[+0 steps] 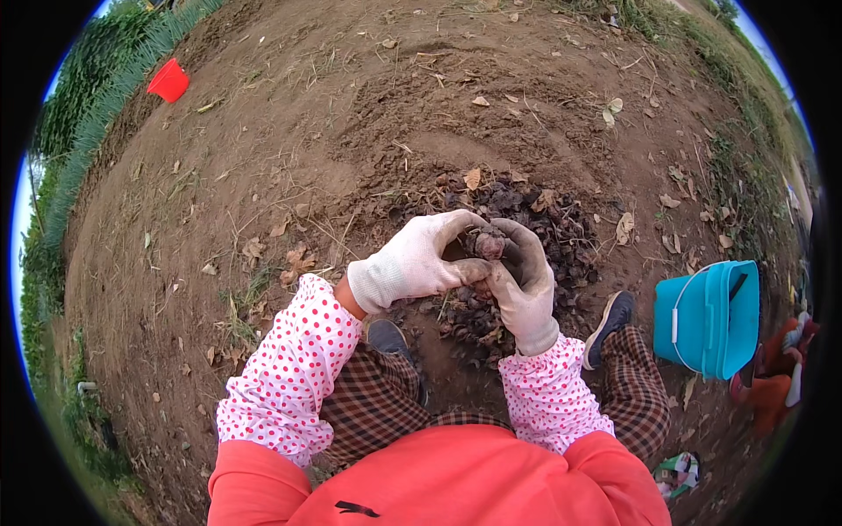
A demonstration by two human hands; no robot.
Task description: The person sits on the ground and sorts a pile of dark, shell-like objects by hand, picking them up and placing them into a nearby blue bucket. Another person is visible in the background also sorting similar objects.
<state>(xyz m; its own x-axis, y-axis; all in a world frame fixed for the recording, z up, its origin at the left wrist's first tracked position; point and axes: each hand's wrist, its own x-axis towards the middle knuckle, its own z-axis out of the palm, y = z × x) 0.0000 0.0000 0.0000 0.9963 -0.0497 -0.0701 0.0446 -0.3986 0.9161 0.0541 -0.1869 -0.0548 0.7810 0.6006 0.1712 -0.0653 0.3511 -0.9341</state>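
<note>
Bare soil (351, 114) carries dark, perhaps tuber, pile (544, 219).

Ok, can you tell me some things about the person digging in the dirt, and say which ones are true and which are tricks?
1. Both hands wear dirty white gloves. True: the left hand and the right hand are both gloved.
2. The hands hold a small dark clump between them. True: the clump sits between the fingers of both hands.
3. The blue bucket is on the person's left. False: the blue bucket stands on the right, beside the right shoe.
4. The red bucket is right by the knees. False: the red bucket is far off at the edge of the soil, near the green plants.
5. A pile of dark clumps lies under the hands. True: the pile lies on the bare soil.
</note>
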